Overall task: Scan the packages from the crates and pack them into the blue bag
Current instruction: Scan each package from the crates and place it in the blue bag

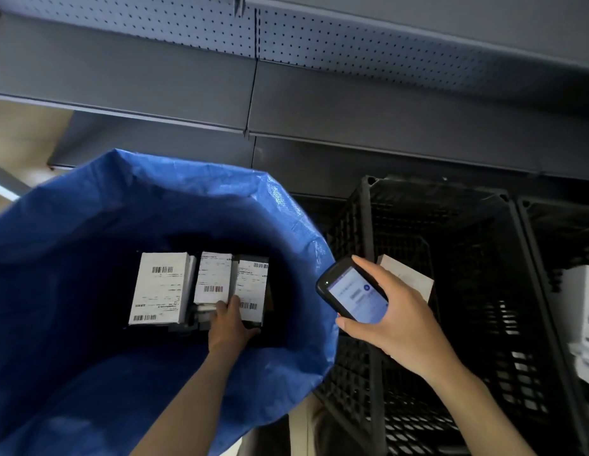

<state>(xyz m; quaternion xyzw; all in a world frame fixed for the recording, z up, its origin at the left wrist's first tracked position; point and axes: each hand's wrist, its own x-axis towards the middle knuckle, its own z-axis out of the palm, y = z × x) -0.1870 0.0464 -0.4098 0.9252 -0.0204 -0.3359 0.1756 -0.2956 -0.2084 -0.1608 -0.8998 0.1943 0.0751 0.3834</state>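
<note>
The big blue bag (89,225) stands open at the left. Three white labelled packages lie side by side on its bottom: a large one (160,287), a middle one (212,278) and a right one (252,286). My left hand (229,324) reaches deep into the bag, its fingers on the near edges of the middle and right packages. My right hand (392,317) hovers over the black crate (451,291) and grips a handheld scanner (350,291) with its screen lit. Behind that hand, one white package (408,274) lies in the crate.
A second black crate (563,245) at the far right holds white boxes (582,311). Grey metal shelving (286,103) with a pegboard back runs across behind the bag and crates. A strip of tan floor (20,136) shows at the left.
</note>
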